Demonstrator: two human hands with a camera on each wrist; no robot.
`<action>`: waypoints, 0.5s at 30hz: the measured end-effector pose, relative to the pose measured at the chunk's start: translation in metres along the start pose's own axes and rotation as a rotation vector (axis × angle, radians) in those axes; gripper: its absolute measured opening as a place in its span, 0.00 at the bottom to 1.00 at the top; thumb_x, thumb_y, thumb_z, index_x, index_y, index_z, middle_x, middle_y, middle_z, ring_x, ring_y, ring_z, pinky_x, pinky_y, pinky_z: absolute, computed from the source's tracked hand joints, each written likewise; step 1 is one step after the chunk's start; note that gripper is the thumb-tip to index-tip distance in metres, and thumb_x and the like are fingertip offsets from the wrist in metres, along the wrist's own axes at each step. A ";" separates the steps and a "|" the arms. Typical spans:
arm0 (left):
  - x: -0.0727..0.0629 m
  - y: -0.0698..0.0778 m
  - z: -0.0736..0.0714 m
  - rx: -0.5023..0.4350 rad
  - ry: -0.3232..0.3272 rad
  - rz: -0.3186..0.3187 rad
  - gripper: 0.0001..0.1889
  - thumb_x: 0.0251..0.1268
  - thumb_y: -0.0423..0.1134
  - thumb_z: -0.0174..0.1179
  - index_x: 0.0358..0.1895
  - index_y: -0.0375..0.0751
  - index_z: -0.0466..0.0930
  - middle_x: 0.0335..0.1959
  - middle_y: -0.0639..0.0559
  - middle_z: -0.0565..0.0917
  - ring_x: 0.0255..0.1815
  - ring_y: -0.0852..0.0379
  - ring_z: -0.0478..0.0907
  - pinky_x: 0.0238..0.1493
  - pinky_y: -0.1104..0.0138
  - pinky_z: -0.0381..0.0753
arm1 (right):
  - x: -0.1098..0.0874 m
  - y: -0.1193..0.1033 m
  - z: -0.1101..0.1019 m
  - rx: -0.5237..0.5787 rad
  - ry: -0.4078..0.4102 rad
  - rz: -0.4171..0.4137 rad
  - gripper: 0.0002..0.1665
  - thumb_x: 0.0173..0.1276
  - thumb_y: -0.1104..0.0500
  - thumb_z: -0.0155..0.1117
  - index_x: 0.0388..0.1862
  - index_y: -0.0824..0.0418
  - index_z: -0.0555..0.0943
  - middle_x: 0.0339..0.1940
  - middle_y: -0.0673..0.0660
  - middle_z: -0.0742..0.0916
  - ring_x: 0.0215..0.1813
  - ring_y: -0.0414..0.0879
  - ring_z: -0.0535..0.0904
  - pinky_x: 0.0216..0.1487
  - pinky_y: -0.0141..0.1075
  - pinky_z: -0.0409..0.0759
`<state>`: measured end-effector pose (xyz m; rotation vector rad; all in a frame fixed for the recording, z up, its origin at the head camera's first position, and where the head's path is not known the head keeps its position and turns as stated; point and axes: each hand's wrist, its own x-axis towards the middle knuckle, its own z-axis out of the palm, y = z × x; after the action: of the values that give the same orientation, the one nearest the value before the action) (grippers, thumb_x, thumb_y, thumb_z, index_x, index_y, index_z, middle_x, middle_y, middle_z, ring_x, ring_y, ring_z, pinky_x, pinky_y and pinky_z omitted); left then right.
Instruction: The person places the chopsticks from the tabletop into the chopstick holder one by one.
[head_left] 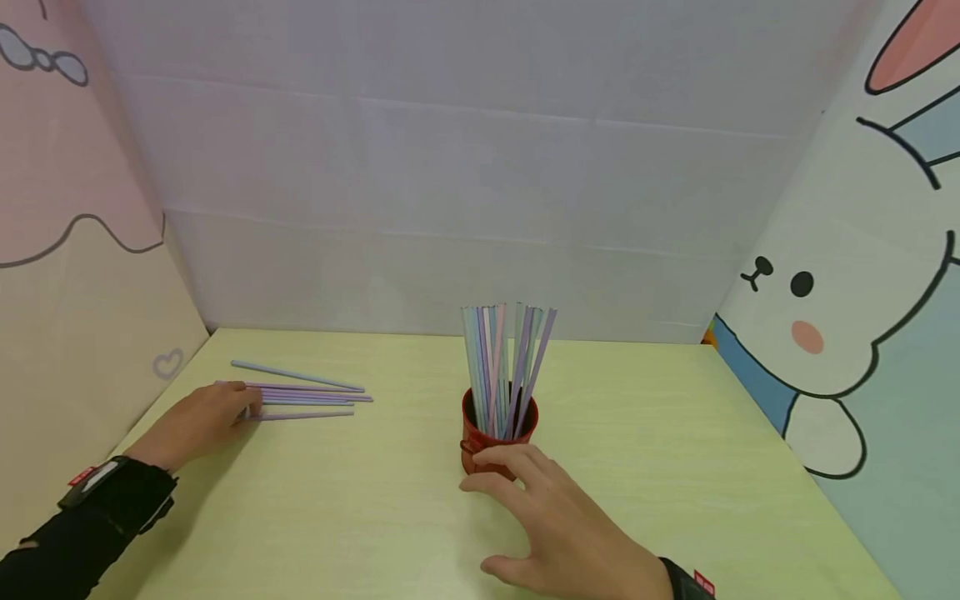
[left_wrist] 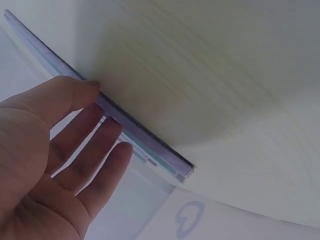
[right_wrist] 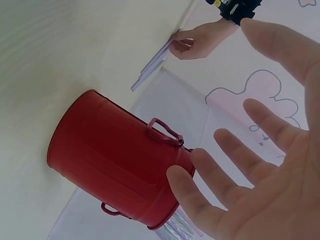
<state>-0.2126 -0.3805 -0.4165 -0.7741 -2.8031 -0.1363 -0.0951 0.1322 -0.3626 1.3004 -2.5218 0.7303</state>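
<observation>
On the left of the table lies a loose bunch of pastel drinking straws (head_left: 315, 398), purple and blue. My left hand (head_left: 202, 421) is at their near-left end; in the left wrist view its thumb and fingers pinch purple straws (left_wrist: 145, 136). How many it holds cannot be told. A red metal bucket-shaped cup (right_wrist: 120, 160) with small side handles stands upright near the middle, full of upright pastel straws (head_left: 491, 367). My right hand (head_left: 570, 525) hovers in front of the cup, fingers spread and gently bent, holding nothing. Whether a fingertip touches the cup cannot be told.
A single blue straw (head_left: 292, 375) lies slightly apart behind the bunch. The pale yellow table (head_left: 375, 517) ends at a white back sheet (head_left: 450, 208). Cartoon-printed sheets (head_left: 825, 333) bound the sides.
</observation>
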 end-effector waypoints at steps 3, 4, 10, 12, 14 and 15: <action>0.000 -0.002 -0.001 -0.025 -0.014 0.027 0.19 0.57 0.21 0.72 0.29 0.52 0.76 0.28 0.63 0.72 0.30 0.65 0.64 0.31 0.68 0.67 | -0.001 0.001 0.000 0.013 -0.018 0.023 0.42 0.57 0.51 0.86 0.69 0.42 0.77 0.71 0.39 0.74 0.70 0.42 0.73 0.68 0.44 0.80; 0.000 -0.002 -0.001 -0.031 -0.023 0.035 0.21 0.56 0.21 0.72 0.27 0.53 0.74 0.28 0.64 0.69 0.30 0.66 0.63 0.31 0.69 0.64 | -0.001 0.001 0.000 0.016 -0.022 0.028 0.42 0.57 0.51 0.86 0.69 0.42 0.77 0.71 0.39 0.74 0.70 0.41 0.73 0.68 0.44 0.81; 0.006 0.011 -0.006 -0.051 -0.041 0.143 0.27 0.50 0.20 0.74 0.24 0.56 0.67 0.26 0.69 0.58 0.29 0.70 0.57 0.32 0.70 0.56 | -0.002 0.004 0.001 0.003 -0.011 0.025 0.40 0.56 0.50 0.87 0.67 0.45 0.78 0.68 0.42 0.77 0.67 0.39 0.73 0.67 0.42 0.82; 0.010 0.021 -0.010 -0.071 -0.036 0.179 0.27 0.48 0.19 0.72 0.25 0.56 0.67 0.26 0.69 0.58 0.30 0.71 0.57 0.32 0.70 0.57 | -0.002 0.005 0.001 -0.011 0.007 0.012 0.40 0.55 0.50 0.88 0.66 0.46 0.79 0.66 0.43 0.78 0.66 0.39 0.74 0.66 0.42 0.82; 0.015 0.035 -0.015 -0.091 -0.024 0.208 0.27 0.47 0.19 0.72 0.25 0.56 0.68 0.26 0.70 0.60 0.30 0.71 0.58 0.31 0.71 0.58 | -0.001 0.006 0.001 -0.016 0.023 0.002 0.41 0.54 0.51 0.88 0.65 0.47 0.79 0.65 0.43 0.78 0.65 0.39 0.74 0.66 0.41 0.82; 0.017 0.043 -0.018 -0.104 -0.027 0.220 0.26 0.48 0.19 0.72 0.26 0.56 0.69 0.27 0.70 0.61 0.30 0.71 0.59 0.31 0.71 0.59 | -0.001 0.007 0.001 -0.013 0.026 0.003 0.41 0.54 0.51 0.88 0.65 0.47 0.79 0.65 0.43 0.78 0.65 0.39 0.74 0.66 0.40 0.82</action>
<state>-0.2008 -0.3379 -0.3935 -1.1090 -2.7303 -0.2371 -0.0999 0.1354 -0.3665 1.2758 -2.5045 0.7254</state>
